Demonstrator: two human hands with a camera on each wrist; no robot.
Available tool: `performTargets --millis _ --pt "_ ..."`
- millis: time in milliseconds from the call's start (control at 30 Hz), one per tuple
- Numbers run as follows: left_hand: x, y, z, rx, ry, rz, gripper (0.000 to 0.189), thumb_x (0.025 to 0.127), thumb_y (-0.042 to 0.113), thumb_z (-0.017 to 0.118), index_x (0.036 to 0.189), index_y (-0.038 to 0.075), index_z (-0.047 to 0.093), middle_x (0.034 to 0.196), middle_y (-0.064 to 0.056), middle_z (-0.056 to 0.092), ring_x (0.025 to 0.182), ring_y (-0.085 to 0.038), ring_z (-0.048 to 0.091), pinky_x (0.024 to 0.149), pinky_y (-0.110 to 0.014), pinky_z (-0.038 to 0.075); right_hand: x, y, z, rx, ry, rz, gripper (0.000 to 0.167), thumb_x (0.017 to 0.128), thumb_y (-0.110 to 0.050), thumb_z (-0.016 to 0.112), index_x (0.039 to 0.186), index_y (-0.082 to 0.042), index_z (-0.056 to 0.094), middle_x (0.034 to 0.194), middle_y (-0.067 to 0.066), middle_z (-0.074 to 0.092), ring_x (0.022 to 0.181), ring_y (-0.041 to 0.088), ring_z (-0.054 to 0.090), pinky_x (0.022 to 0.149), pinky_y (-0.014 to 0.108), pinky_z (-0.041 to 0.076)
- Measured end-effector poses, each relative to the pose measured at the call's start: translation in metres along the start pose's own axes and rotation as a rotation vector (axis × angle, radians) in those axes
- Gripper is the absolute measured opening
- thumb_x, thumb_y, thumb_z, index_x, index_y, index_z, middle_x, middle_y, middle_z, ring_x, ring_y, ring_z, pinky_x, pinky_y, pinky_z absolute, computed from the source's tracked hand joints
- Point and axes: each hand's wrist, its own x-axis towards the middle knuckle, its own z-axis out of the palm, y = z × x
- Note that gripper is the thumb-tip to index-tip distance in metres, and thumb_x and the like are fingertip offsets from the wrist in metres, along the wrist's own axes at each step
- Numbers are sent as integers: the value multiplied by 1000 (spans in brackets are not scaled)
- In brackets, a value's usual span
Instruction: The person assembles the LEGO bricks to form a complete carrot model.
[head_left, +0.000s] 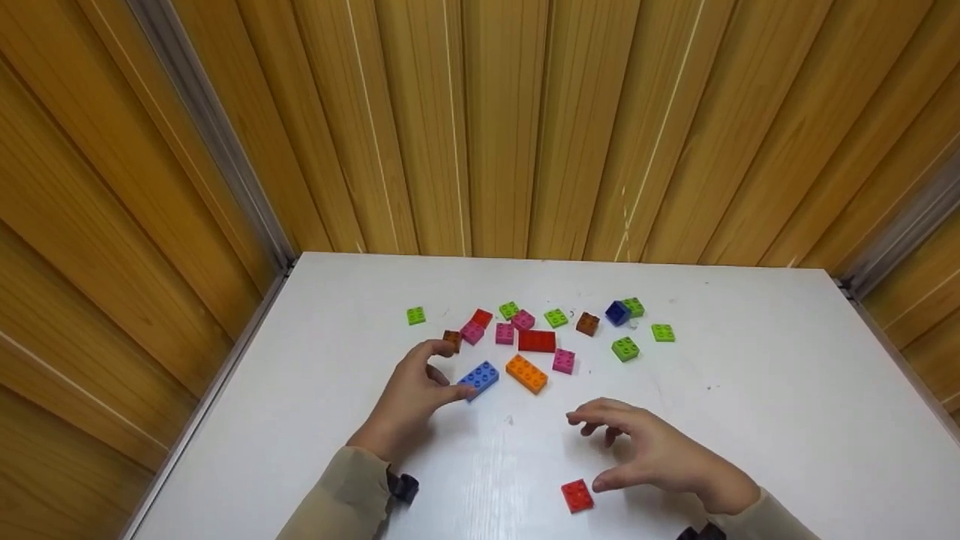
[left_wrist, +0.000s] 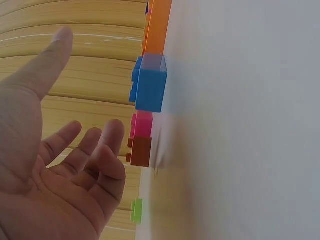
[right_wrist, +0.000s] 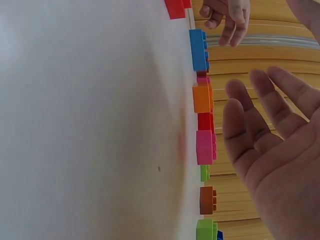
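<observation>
My left hand (head_left: 415, 386) hovers beside a blue eight-stud brick (head_left: 481, 379), thumb overlapping its near end in the head view. In the left wrist view the fingers are loosely bent and hold nothing, with the blue brick (left_wrist: 151, 82) standing apart from them. A brown brick (head_left: 452, 340) lies by the left fingertips. My right hand (head_left: 649, 450) is above the table at the front right, fingers spread and slightly bent, nothing between them. Near its thumb a red square brick (head_left: 577, 496) lies flat. An orange brick (head_left: 526, 374) sits between the hands, right of the blue one.
Behind the hands lie a red brick (head_left: 537, 341), several pink bricks (head_left: 564, 361), several green bricks (head_left: 625, 349), another brown brick (head_left: 587, 324) and a tipped dark blue brick (head_left: 617, 313). All are on a white table (head_left: 780, 420), bounded by a wood-patterned wall (head_left: 495, 135).
</observation>
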Motion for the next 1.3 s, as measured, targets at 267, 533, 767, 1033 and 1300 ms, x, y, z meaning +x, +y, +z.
performTargets --millis 267,533,767,1033,1300 --pt "1 -5 5 43 -23 39 82 86 35 101 156 21 60 150 -1 67 102 -23 62 86 -29 61 1 0 6 -60 -46 -2 66 88 -36 99 147 -19 74 141 6 73 114 19 65 95 24 57" --pt "1 -7 8 45 -61 42 77 88 32 100 154 22 63 145 1 68 100 -22 61 84 -26 58 2 -4 10 -109 -95 45 60 89 -39 99 143 -26 77 140 -2 73 119 14 66 109 23 58" --pt "1 -12 10 103 -93 28 64 90 31 98 147 21 71 150 -3 69 112 -24 62 114 -47 59 3 -4 12 -116 -94 27 51 90 -38 98 136 -25 82 127 -4 77 109 10 67 100 22 59" --pt "2 -13 13 164 -87 32 51 94 26 95 141 20 77 147 -7 71 122 -25 63 123 -53 55 3 0 19 -134 -111 18 46 89 -35 99 132 -27 85 120 -10 76 103 5 64 91 22 57" --pt "4 -13 16 186 -72 29 51 96 23 93 143 18 75 147 -6 73 135 -28 65 128 -56 50 6 -2 21 -155 -135 68 36 89 -34 98 123 -31 85 113 -17 75 100 3 63 91 22 55"
